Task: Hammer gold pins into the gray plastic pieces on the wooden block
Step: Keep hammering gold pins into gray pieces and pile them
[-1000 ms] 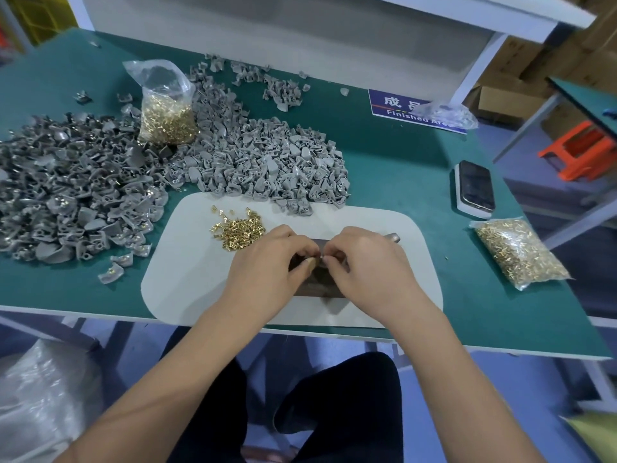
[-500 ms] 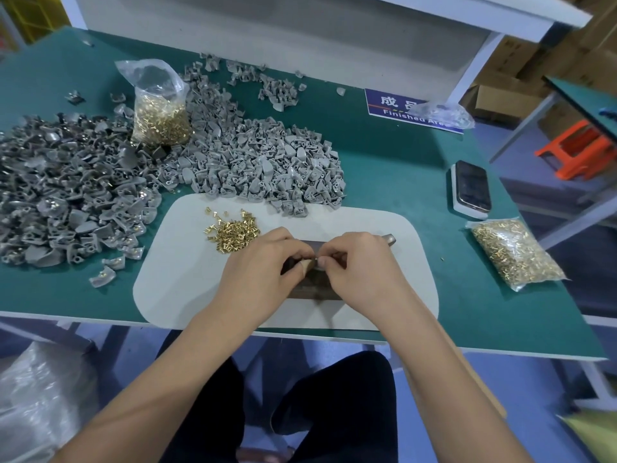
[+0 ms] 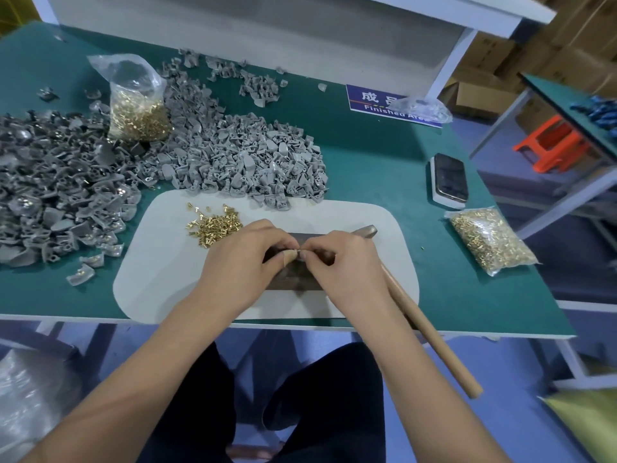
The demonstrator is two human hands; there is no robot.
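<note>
Green felt covers the tabletop, and a white rounded mat lies at its near edge. On the mat sits a dark wooden block, mostly hidden under the person's 2 hands. The left hand and the right hand meet fingertip to fingertip above the block, both with fingers curled, pinching something small between them; whether it is a gray piece, a pin or both cannot be told. A wooden-handled hammer lies along the right forearm, its metal head on the mat just beside the block and its handle reaching past the tabletop's near edge. Loose gold pins are scattered on the mat just left of the left hand. Behind the mat spreads a large heap of gray plastic pieces. A clear bag of gold pins stands among them, and a second flat bag of pins lies on the right, near a dark smartphone.
</note>
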